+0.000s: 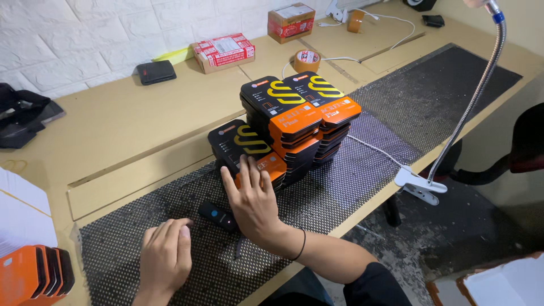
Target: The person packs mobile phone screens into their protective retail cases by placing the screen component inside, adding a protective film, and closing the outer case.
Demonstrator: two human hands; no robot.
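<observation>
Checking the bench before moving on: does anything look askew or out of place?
Nothing is spilled or damaged. The tall box stacks lean a little, their layers not flush. The right hand presses against the shorter stack.

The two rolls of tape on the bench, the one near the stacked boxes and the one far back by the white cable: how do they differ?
The near tape roll lies flat with its hole facing up, while the far tape roll stands on its edge. The near one shows a printed white and red core; the far one looks plain brown. The near one sits just behind the black and orange boxes; the far one sits beside the white cable. Both are brown packing tape resting on the bench.
</observation>
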